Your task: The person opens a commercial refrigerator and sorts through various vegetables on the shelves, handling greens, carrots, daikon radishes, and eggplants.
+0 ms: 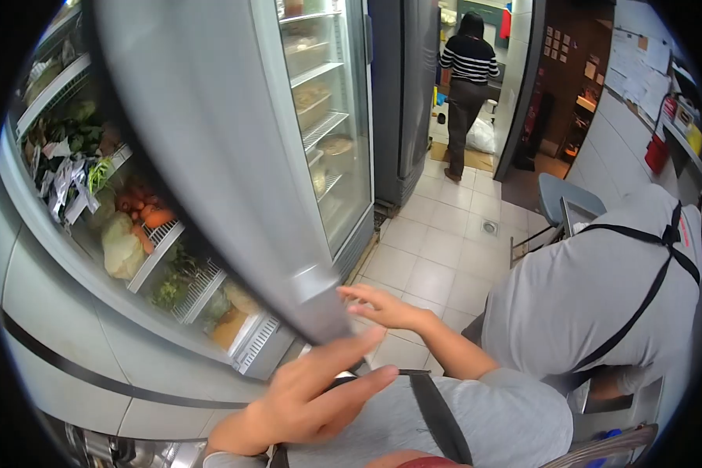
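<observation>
My left hand [312,394] is in front of my chest with its fingers apart and nothing in them. Just beyond it, my right hand [378,304] reaches toward the lower edge of a grey fridge door [203,117]. Its fingers are stretched out, the tips close to the door's edge; I cannot tell whether they touch. The door stands open. Inside the fridge on the left, wire shelves hold carrots [159,217], a pale wrapped vegetable [122,246] and leafy greens [82,136].
A glass-door fridge [331,140] with trays stands beyond the open door. To my right, a co-worker in a grey shirt [593,281] bends over near a blue-grey chair [567,199]. Another person [469,70] stands in the far doorway. White tiles [437,234] cover the floor.
</observation>
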The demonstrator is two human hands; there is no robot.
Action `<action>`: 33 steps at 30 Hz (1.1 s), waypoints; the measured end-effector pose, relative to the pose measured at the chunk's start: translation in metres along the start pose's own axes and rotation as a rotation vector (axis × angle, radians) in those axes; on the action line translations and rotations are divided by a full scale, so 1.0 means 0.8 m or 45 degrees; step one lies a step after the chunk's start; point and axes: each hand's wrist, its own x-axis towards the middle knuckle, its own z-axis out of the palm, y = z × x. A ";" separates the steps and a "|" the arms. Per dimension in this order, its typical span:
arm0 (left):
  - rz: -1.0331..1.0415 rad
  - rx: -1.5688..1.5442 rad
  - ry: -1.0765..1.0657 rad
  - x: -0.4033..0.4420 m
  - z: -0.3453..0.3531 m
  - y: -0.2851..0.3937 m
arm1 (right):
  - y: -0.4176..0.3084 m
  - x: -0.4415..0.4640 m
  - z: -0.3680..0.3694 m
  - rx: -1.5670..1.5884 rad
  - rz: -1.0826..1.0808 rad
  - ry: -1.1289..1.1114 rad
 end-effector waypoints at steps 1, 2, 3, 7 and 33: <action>0.040 -0.039 -0.064 0.001 0.006 -0.005 | -0.015 -0.007 -0.018 -0.020 0.030 0.098; 0.078 -0.076 -0.124 0.001 0.012 -0.011 | -0.022 -0.019 -0.032 -0.041 0.060 0.190; 0.080 -0.078 -0.128 -0.004 0.014 -0.016 | 0.009 -0.032 -0.044 -0.020 0.054 0.287; -0.150 0.179 0.127 -0.048 0.003 -0.034 | -0.006 -0.067 -0.083 0.460 0.058 0.656; -1.377 0.725 0.600 -0.257 -0.127 -0.042 | 0.075 0.182 -0.061 -0.424 -0.076 1.668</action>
